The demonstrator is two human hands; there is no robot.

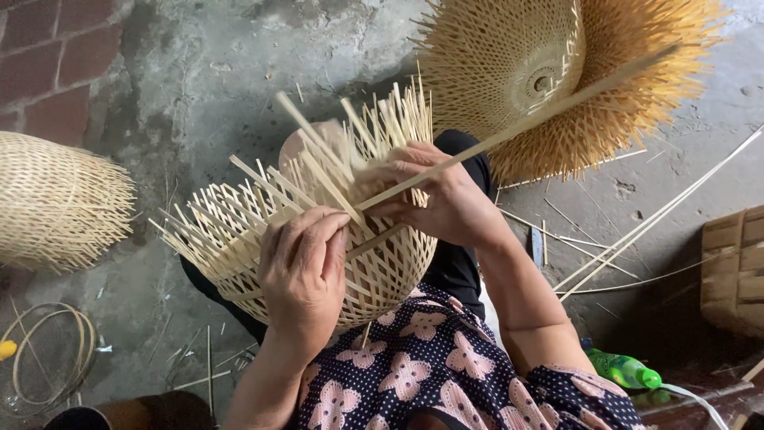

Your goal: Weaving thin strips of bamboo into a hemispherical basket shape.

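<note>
Left hand (301, 267) clamps half-woven basket (318, 239) steady on lap; right hand (434, 195) pinches long bamboo strip (517, 127), threading it.

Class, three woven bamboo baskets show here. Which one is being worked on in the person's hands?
The unfinished basket in the lap, loose strips sticking up, held by the left hand and right hand. The basket at left and the basket at top right lie untouched.
</note>
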